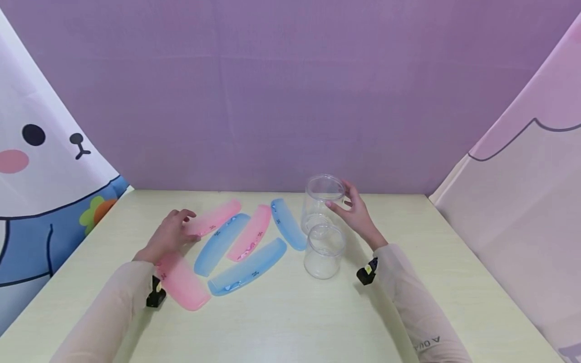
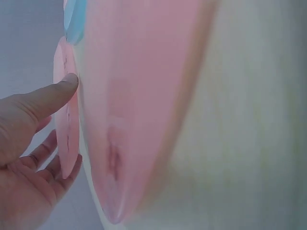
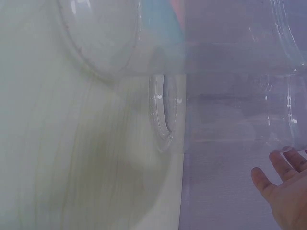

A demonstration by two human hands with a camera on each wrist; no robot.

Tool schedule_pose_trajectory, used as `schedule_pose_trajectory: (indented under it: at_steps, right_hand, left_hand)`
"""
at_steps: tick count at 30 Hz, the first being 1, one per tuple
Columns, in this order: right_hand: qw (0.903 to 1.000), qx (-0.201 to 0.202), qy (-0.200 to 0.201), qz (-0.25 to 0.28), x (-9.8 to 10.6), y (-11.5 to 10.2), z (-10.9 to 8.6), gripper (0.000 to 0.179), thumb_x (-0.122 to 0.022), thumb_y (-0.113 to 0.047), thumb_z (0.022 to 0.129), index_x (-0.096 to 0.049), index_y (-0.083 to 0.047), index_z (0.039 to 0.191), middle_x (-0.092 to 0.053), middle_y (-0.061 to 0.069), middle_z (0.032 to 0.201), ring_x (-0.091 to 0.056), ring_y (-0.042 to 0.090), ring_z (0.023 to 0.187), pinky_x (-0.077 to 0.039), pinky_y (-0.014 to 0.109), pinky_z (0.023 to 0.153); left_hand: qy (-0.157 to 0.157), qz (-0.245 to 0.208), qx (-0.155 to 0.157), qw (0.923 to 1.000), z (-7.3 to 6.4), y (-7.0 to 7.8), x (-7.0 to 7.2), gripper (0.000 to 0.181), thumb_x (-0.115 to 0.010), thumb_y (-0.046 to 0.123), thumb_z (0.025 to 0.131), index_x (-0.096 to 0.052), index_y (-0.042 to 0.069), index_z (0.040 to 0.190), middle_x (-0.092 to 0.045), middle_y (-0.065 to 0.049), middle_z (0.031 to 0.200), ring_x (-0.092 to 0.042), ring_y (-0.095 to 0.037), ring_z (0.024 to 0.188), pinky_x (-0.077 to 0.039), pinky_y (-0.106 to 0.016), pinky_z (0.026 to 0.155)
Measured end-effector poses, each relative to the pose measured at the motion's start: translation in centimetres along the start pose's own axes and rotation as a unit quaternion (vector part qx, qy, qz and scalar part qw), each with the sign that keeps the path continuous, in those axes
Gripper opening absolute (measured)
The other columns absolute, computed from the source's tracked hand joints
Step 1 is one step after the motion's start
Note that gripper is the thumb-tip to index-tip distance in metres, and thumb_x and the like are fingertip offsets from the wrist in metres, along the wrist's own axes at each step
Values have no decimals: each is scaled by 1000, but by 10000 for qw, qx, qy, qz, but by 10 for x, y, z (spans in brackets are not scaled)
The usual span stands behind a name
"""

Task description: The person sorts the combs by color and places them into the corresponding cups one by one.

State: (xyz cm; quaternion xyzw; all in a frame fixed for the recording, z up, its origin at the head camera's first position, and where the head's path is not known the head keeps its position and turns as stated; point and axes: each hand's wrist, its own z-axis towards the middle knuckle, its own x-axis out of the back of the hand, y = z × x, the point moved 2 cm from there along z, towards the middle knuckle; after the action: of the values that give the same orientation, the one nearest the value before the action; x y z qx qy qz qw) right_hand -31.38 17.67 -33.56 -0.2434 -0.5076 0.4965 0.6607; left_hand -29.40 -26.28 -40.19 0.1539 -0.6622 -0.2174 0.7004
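My left hand [image 1: 169, 236] has its thumb and fingers on either side of the left end of the far-left pink comb [image 1: 220, 217], holding it low over the table. In the left wrist view, the thumb crosses this comb [image 2: 67, 110] in front, while the other fingers lie behind it. Over on the right, my right hand [image 1: 356, 212] holds the far clear plastic jar [image 1: 313, 206] near its rim, thumb in front and fingers on the far side. That jar stands upright; in the right wrist view, several fingers [image 3: 280, 165] are beside its wall.
Another clear jar [image 1: 324, 262] stands just in front of the far one. Pink combs [image 1: 183, 285] [image 1: 251, 232] and blue combs [image 1: 222, 244] [image 1: 249, 267] [image 1: 289, 225] lie left of the jars. A purple cloth wall [image 1: 281, 101] rises behind the table.
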Motion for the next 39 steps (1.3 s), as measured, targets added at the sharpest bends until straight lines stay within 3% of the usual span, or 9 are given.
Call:
schedule_pose_trajectory:
  at_steps: [7, 19, 30, 39]
  right_hand:
    - [10000, -28, -4, 21, 0, -1, 0, 73, -64, -12, 85, -20, 5, 140, -31, 26, 141, -32, 41, 130, -30, 55, 105]
    - [10000, -42, -27, 41, 0, 0, 0, 73, -64, -13, 85, -20, 4, 141, -30, 26, 142, -31, 43, 130, -30, 55, 104]
    - [9999, -65, -60, 126, -1, 4, 0, 74, -63, -11, 85, -18, 3, 142, -28, 24, 144, -30, 42, 131, -29, 54, 105]
    - [9998, -100, -46, 162, -1, 3, 0, 74, -63, -13, 85, -18, 2, 142, -27, 24, 144, -30, 40, 132, -29, 53, 106]
  left_hand:
    - [58, -130, -406, 9991, 4, -4, 3, 63, -77, 15, 72, -43, -1, 123, -54, -26, 112, -52, -38, 98, -46, -50, 86]
    - [-60, -266, -316, 9991, 1, 0, 13, 61, -74, 8, 73, -44, 0, 125, -53, -26, 112, -51, -37, 97, -47, -50, 85]
    - [102, -575, -352, 9977, 2, -3, 19, 48, -67, 1, 78, -49, 0, 122, -55, -25, 113, -58, -39, 95, -52, -46, 81]
    - [242, -806, -395, 9957, 2, 0, 27, 38, -62, 5, 83, -52, 0, 119, -56, -22, 113, -56, -34, 96, -54, -40, 77]
